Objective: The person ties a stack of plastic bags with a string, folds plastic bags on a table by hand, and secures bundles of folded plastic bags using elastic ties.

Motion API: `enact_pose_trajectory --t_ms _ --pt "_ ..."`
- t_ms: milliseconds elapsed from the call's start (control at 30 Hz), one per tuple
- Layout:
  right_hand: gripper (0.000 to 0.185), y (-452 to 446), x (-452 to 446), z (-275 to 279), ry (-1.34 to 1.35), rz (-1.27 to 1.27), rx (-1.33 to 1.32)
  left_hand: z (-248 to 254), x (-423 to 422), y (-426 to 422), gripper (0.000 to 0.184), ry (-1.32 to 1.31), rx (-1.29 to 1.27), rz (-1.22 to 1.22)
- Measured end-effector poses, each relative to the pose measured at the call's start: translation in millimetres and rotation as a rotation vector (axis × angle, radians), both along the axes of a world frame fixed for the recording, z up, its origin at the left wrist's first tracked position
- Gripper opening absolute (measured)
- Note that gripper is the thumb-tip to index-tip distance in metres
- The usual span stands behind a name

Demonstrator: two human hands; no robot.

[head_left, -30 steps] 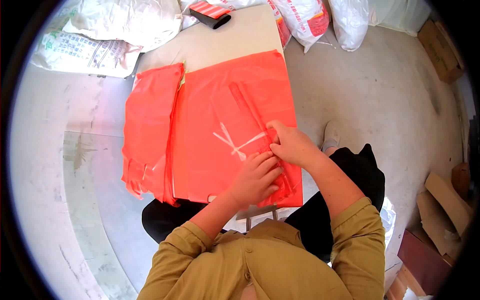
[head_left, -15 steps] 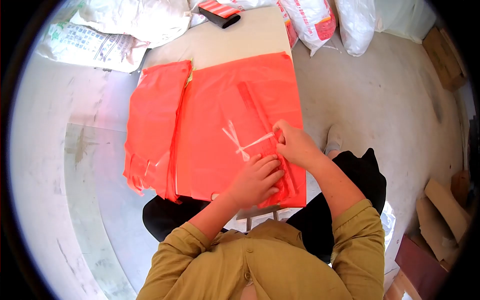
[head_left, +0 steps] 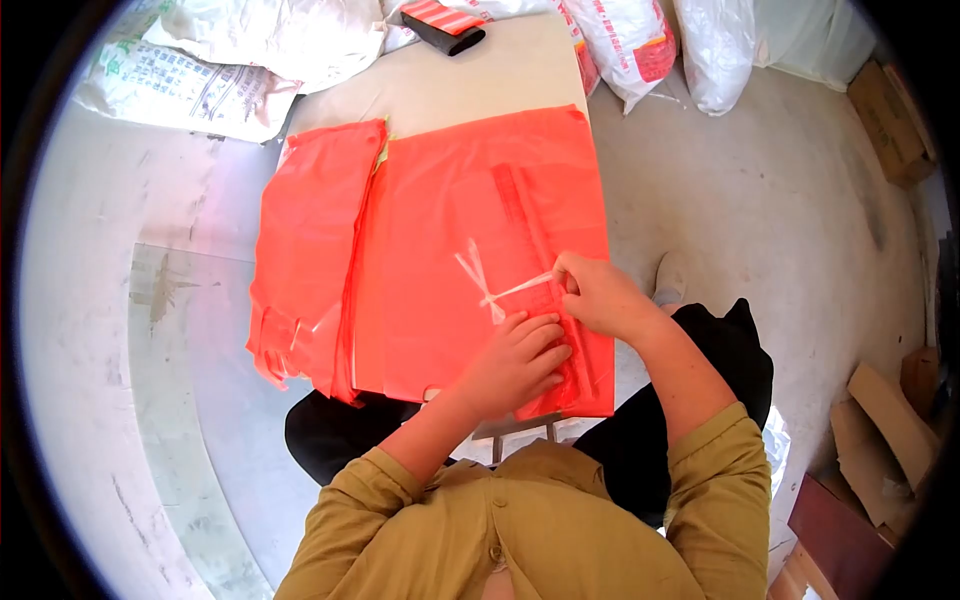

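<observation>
While the left hand point(head_left: 515, 365) lies palm down on the lower part of a narrow red bundle point(head_left: 525, 240), its fingers are loosely spread across the surface and reach its right-hand side, pressing rather than wrapping round it. The right hand point(head_left: 610, 300) is curled, forefinger and thumb bent close together, at the end of a white string point(head_left: 490, 300) where it meets the bundle's right side; whether they pinch the string or just touch it, I cannot tell.

The bundle rests at a slant near the right side of a wide stack of red plastic point(head_left: 420, 220) on the table point(head_left: 450, 90). Compared with half a second ago, its far end has swung slightly to the right, and the string and right hand have shifted a little that way too. The left hand has hardly moved, and the string's knot looks the same, its loose ends pointing away from the person.

To the left, a smaller red pile point(head_left: 310, 220) with ragged near edges lies unchanged. A striped black roll point(head_left: 445, 25) sits at the table's far end.
</observation>
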State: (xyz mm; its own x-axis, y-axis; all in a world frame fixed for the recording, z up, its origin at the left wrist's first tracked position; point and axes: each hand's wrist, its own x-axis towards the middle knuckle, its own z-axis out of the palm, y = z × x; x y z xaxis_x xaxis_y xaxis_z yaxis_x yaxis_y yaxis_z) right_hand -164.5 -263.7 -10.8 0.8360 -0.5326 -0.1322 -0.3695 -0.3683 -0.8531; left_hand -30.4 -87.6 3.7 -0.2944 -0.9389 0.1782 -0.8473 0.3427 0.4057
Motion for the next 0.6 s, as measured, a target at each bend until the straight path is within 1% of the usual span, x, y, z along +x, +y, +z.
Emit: enact_pose_trajectory --t_ms 100,200,333,400,500,600 --pt "0.018 0 -2 4 0.056 0.020 -0.031 -1 -1 -3 0.037 -0.002 -0.007 -0.008" --pt "0.016 -1 -3 2 0.070 0.033 -0.035 -10 1 -5 0.038 0.010 0.007 0.010" --pt "0.011 -1 -4 1 0.079 0.048 -0.070 -7 1 -7 0.037 0.019 -0.007 0.000" --pt "0.007 -3 -4 -1 0.091 0.077 -0.120 -2 -3 -11 0.037 0.030 0.007 -0.011" --pt "0.004 -1 -3 1 0.117 0.078 -0.230 -10 -4 -11 0.038 0.054 -0.007 0.006" --pt "0.006 6 4 -1 0.181 -0.001 -0.431 -17 -6 -10 0.039 0.081 -0.057 0.035"
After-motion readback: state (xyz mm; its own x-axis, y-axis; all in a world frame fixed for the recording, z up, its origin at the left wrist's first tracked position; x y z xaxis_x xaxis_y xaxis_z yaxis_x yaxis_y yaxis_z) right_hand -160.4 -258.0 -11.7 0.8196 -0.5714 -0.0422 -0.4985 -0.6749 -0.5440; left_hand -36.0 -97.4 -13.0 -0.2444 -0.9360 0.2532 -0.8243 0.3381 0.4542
